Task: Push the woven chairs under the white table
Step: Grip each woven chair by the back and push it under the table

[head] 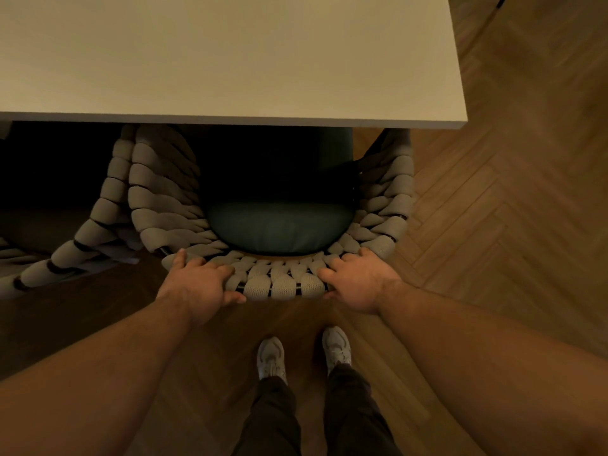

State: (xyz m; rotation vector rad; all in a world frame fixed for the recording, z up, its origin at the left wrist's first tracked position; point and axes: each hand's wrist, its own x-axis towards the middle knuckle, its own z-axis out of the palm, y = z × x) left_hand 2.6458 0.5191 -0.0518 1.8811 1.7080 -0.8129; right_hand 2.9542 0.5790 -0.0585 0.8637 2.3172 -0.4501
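Note:
A woven chair [283,284] with thick grey braided cord and a dark green seat cushion [279,230] stands partly under the white table [230,54]; its front is hidden beneath the tabletop. My left hand [200,283] grips the top of the backrest at its left, fingers over the rim and thumb on the outer side. My right hand [358,279] grips the backrest at its right in the same way. A second woven chair [108,209] stands to the left, touching the first one, its front also under the table.
The table's right corner [465,121] juts over a herringbone wooden floor [510,209], which opens to the right. My two feet in pale shoes [304,355] stand just behind the chair. A dark shadow lies under the table at the left.

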